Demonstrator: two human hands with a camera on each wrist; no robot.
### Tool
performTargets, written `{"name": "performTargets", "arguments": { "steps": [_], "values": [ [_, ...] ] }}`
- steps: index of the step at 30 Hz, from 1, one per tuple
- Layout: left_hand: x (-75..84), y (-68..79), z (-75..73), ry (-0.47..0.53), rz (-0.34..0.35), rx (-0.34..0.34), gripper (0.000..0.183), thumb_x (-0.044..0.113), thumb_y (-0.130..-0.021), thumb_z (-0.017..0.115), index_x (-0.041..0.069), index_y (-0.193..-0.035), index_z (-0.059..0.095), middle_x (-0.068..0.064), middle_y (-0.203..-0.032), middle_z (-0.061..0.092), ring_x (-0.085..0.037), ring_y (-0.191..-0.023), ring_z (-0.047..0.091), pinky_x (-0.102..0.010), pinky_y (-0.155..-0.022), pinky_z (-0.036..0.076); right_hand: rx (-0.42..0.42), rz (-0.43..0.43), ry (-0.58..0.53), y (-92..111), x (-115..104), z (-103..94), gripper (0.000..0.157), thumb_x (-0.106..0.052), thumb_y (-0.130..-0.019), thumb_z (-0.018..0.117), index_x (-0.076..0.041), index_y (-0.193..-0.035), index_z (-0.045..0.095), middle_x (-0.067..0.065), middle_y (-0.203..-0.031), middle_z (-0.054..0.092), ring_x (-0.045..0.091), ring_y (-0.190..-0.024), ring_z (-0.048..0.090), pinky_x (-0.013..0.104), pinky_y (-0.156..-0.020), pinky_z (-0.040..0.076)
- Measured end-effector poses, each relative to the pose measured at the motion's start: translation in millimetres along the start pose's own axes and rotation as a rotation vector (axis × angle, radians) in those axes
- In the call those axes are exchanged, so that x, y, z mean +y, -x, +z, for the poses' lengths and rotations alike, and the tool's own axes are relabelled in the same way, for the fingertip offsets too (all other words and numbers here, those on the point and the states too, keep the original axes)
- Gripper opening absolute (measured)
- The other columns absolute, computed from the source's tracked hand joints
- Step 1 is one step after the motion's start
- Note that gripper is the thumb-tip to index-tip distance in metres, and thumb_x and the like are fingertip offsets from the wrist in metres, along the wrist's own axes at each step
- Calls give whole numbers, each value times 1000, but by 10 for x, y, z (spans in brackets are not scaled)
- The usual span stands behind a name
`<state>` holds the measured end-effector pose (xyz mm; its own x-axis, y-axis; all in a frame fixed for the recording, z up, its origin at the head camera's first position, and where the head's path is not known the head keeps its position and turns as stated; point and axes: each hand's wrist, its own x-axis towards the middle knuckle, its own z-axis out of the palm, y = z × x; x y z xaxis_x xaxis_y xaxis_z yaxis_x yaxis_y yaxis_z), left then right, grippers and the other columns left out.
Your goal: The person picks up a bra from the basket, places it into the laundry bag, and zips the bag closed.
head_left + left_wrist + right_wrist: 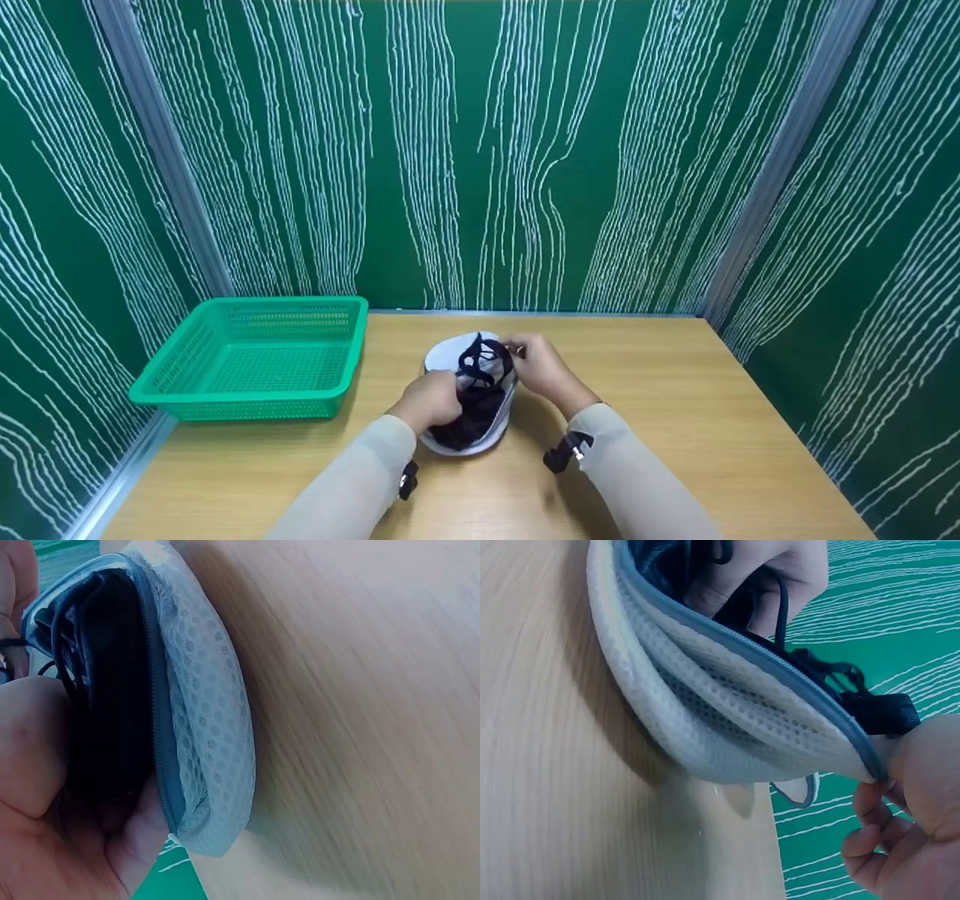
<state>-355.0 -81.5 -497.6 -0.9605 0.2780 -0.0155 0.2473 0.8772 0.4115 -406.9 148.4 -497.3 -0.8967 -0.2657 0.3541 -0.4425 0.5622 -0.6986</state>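
Note:
A white padded mesh laundry bag (448, 354) with a grey zip (810, 694) stands unzipped on the table. Inside lies a black item with thin cords (116, 682), which looks like a laced shoe. My left hand (429, 399) reaches in at the near left side and grips the black item, thumb on top. At the far right rim, my right hand (546, 371) pinches the bag's edge by the end of the zip. Dark loops stick up from the opening between both hands. The bag's inside is partly hidden by the black item and my left hand.
A green plastic basket (345, 394) with perforated sides sits to the left on the wooden table (675, 420). Green panels (592, 187) with white wavy lines stand behind the table and on both sides.

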Motion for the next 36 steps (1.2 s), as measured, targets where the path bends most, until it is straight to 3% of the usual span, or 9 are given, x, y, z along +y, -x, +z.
{"name": "performTargets", "arguments": {
  "steps": [3, 7, 12, 15, 17, 21, 24, 31, 36],
  "values": [
    [-14, 8, -7, 51, -37, 32, 18, 1, -87, 72, 13, -77, 63, -3, -84, 66, -21, -77, 59, -44, -77, 61, -20, -53, 44, 16, -6, 8, 33, 18, -95, 67, -1, -114, 87, 22, -115, 82, 46, -116, 76, 59, -109, 63],
    [-33, 21, -30, 155, -49, 79, 6, 7, -89, 79, 6, -92, 74, -6, -93, 73, -23, -83, 64, -50, -88, 66, -54, -73, 103, 48, -37, 7, 37, 20, -92, 65, -4, -109, 87, 13, -104, 72, 34, -103, 72, 53, -99, 66],
    [-34, 8, -67, 192, -46, 132, 33, 20, -94, 83, 1, -121, 80, -13, -114, 80, -26, -101, 71, -53, -102, 64, -44, -77, 154, 62, -37, 19, 40, 17, -92, 70, -8, -116, 88, 4, -101, 69, 23, -99, 70, 46, -95, 67],
    [-6, -22, -84, 159, -67, 181, 53, 32, -98, 78, 4, -143, 73, -17, -138, 77, -34, -123, 74, -56, -112, 60, -41, -95, 179, 66, -21, 28, 43, 18, -91, 68, -9, -116, 89, 6, -101, 70, 25, -99, 72, 46, -95, 68],
    [19, -40, -85, 143, -59, 199, 63, 37, -102, 72, 9, -157, 64, -19, -154, 69, -39, -140, 68, -59, -119, 56, -39, -110, 193, 67, -19, 34, 43, 18, -92, 67, -9, -116, 89, 8, -104, 72, 28, -101, 74, 48, -97, 68],
    [67, -61, -62, 129, 64, 181, 71, 42, -111, 65, 27, -176, 42, -17, -179, 44, -44, -164, 45, -69, -125, 48, -38, -125, 221, 64, -31, 52, 41, 16, -94, 68, -10, -119, 89, 15, -119, 79, 37, -114, 79, 53, -105, 66],
    [90, -81, -9, 94, 153, 149, 68, 50, -114, 62, 30, -176, 43, -14, -183, 38, -45, -167, 41, -72, -124, 48, -46, -123, 228, 64, -53, 59, 37, 13, -97, 70, -9, -119, 89, 17, -128, 80, 40, -121, 79, 53, -110, 64],
    [110, -81, 132, 68, 186, 145, 41, 39, -117, 62, 15, -148, 74, -16, -170, 55, -42, -155, 58, -61, -127, 50, -28, -84, 221, 76, -84, 68, 20, 4, -104, 75, -9, -108, 90, 12, -119, 83, 35, -117, 80, 50, -108, 65],
    [135, -93, 205, -147, 243, 123, 35, 35, -118, 62, 12, -134, 82, -10, -153, 70, -33, -146, 65, -53, -123, 55, -25, -23, 186, 65, -54, 51, 21, 5, -103, 74, -8, -109, 90, 9, -112, 83, 30, -112, 80, 47, -105, 67]
  ]
}}
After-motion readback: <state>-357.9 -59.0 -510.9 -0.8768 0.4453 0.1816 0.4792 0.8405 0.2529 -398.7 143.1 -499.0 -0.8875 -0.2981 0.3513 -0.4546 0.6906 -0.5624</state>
